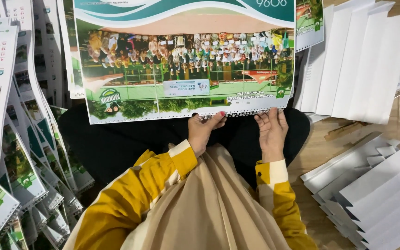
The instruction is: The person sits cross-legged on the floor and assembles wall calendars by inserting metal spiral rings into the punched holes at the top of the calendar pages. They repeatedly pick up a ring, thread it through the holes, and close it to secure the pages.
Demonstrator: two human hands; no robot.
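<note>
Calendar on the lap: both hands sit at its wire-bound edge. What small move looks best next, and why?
Probably slide the left hand along the wire binding toward the calendar's unsupported left end. Both it and the right hand sit bunched near the right half, fingertips on the coil, so the left corner hangs without support.

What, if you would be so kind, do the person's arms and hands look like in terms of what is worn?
Both arms wear mustard-yellow sleeves with a broad cream band near each cuff. The left hand is bare, with a red-painted thumbnail. The right hand is bare too; no rings or watch show.
</note>
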